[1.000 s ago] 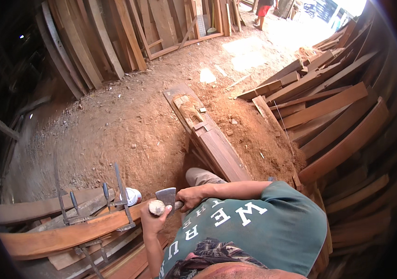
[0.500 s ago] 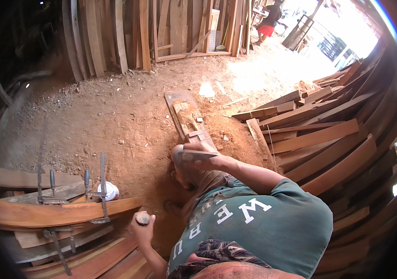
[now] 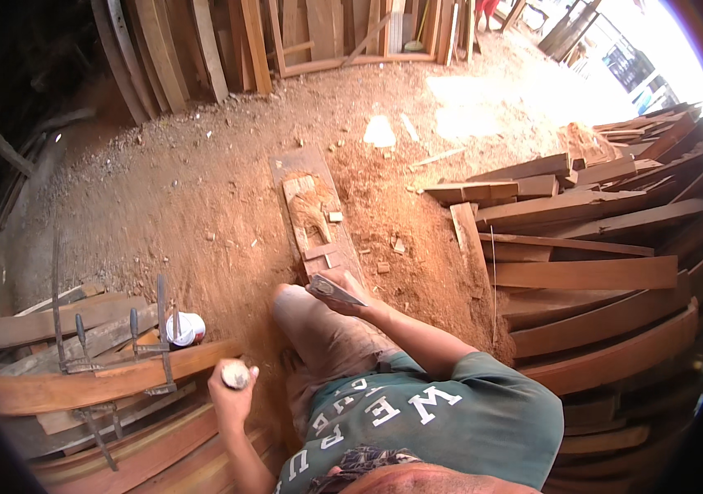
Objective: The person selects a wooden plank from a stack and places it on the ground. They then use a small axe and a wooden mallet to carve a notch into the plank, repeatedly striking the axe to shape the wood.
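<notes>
My right hand (image 3: 350, 284) is closed on a metal hatchet (image 3: 331, 294), its head seen edge-on from above, beside my knee at the near end of a low plank bench (image 3: 312, 161). On that bench lie a carved pale wood piece (image 3: 302, 214) and small blocks (image 3: 335, 217), among shavings. My left hand (image 3: 230, 397), lower left, is closed round an upright wooden round (image 3: 235, 374), probably a handle or mallet, seen end-on. It is near a curved orange board (image 3: 96, 383) held by metal bar clamps (image 3: 162, 329).
A white bucket (image 3: 186, 328) is at my left. Loose boards (image 3: 582, 272) are piled along my right; timber (image 3: 257, 45) leans against the back. A person's red-clothed legs (image 3: 484, 15) show at the top. Sawdust and chips cover the dirt floor (image 3: 146, 206).
My right hand has carried the hatchet away from my left hand, forward to the bench. My left hand has moved left with the round. My knee has risen into view, and the view has turned.
</notes>
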`<state>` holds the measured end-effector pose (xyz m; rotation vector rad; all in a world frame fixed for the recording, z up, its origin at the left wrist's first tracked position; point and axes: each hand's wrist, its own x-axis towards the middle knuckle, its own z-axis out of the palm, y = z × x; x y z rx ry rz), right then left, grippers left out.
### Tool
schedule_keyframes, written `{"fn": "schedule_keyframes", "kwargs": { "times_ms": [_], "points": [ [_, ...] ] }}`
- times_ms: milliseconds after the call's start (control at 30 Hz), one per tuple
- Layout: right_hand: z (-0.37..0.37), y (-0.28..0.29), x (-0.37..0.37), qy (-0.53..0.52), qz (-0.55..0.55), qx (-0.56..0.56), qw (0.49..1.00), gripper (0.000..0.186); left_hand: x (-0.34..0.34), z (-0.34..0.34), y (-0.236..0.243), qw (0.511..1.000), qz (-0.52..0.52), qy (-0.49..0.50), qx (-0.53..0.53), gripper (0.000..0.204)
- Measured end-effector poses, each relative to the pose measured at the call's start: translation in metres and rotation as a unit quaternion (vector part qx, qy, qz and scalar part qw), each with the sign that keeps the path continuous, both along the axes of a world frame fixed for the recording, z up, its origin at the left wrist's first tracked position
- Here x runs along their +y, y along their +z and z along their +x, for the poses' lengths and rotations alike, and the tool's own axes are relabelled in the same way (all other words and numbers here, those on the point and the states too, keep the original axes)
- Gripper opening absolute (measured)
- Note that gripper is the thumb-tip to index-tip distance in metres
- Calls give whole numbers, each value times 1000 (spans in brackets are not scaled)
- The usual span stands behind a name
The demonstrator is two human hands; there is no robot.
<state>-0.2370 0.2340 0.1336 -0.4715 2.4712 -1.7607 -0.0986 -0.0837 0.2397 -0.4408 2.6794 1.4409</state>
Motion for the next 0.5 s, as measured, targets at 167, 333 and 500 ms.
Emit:
{"fn": "schedule_keyframes", "kwargs": {
  "times_ms": [167, 333, 500],
  "points": [
    [10, -19, 36, -29, -12, -45, 998, 10, 77, -75, 14, 988, 8, -124, 91, 25],
    [39, -10, 116, -139, 190, -189, 953, 20, 190, -131, 6, 922, 8, -344, 179, 30],
    [115, -128, 204, -171, 264, -19, 949, 22, 288, -142, -70, 873, 42, -468, 127, 23]
  ]
}}
